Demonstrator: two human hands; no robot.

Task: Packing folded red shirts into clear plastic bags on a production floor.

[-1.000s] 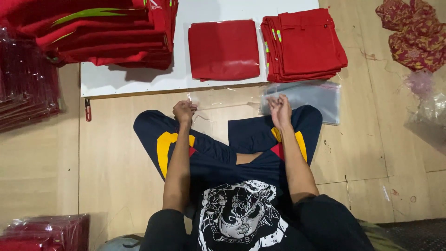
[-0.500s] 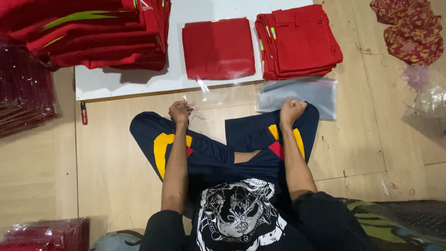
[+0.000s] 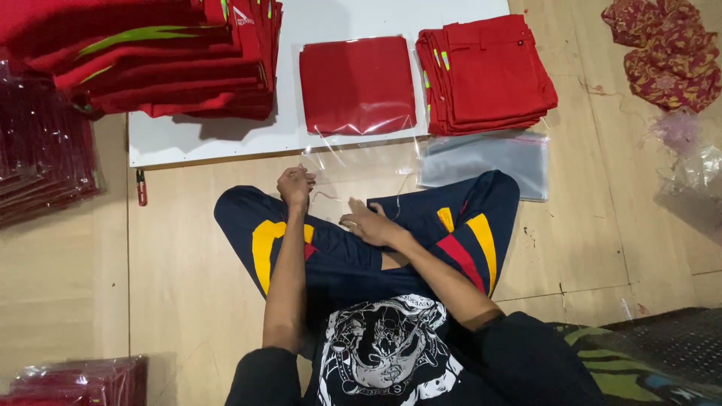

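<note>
while the left hand pinched the clear plastic bag just ahead, the right hand lay spread on its near flap; flimsy, slippery stuff, best gripped at the edge.

This is looking like a small garment packing workroom set up on a bare wooden floor: tall stacks of folded red cloth garments are sitting on a white board, with flat clear plastic bags and bagged red bundles lying around.
</note>
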